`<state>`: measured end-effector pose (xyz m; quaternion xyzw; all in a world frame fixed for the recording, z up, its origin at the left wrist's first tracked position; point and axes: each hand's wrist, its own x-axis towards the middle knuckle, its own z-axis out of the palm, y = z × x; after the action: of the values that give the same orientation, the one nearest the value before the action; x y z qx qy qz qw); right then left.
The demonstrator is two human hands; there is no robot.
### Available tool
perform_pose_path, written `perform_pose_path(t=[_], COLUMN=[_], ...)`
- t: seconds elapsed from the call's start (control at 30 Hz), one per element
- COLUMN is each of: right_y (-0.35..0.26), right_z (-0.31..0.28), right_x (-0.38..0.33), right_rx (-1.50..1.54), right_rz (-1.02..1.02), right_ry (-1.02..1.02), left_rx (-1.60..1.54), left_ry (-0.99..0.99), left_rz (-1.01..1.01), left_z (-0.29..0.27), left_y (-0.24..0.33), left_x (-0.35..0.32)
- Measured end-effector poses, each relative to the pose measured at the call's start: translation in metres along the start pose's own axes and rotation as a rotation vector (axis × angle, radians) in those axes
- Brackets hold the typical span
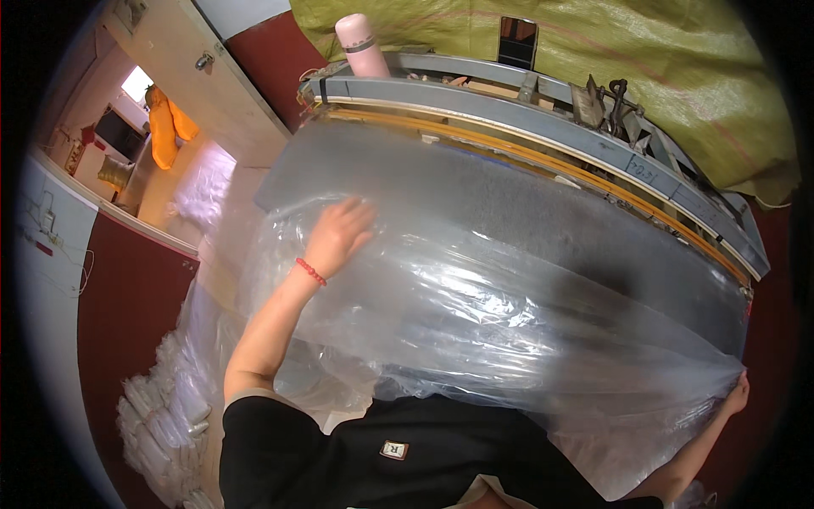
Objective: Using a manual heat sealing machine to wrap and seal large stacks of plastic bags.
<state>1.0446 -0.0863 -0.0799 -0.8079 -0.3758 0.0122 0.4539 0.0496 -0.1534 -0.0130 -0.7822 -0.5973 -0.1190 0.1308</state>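
A large clear plastic sheet (509, 314) lies crumpled over a grey worktable (441, 178). My left hand (339, 233), with a red bracelet at the wrist, rests flat on the sheet near its far left edge, fingers spread. My right hand (736, 395) pinches the sheet's right corner at the table's right end, pulling it taut. My black shirt fills the bottom of the view.
A grey and yellow sealing bar (543, 127) runs along the table's far edge. A pink bottle (359, 42) stands behind it. Green tarpaulin (661, 76) hangs at the back. Stacks of folded clear bags (165, 416) lie on the floor at left, by a red wall.
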Motion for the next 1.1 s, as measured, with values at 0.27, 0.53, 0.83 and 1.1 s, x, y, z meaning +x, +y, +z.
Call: perform_pose_path(t=[0.27, 0.53, 0.83, 1.1], right_y=[-0.041, -0.065, -0.156, -0.119], right_z=[-0.033, -0.062, 0.032, 0.202], right_x=[-0.015, -0.04, -0.048, 0.02], right_rx=[0.159, 0.277, 0.578, 0.231], right_rz=[0.042, 0.086, 0.394, -0.381], right_ry=[0.042, 0.217, 0.001, 0.308], left_rx=[-0.356, -0.504, -0.44, -0.946], left_ry=[0.046, 0.257, 0.442, 0.687], left_rz=[-0.33, -0.511, -0.5, -0.865], left_z=[0.02, 0.023, 0.0, 0.118], left_y=[-0.016, -0.005, -0.042, -0.159], left_x=[-0.008, 0.01, 0.05, 0.094])
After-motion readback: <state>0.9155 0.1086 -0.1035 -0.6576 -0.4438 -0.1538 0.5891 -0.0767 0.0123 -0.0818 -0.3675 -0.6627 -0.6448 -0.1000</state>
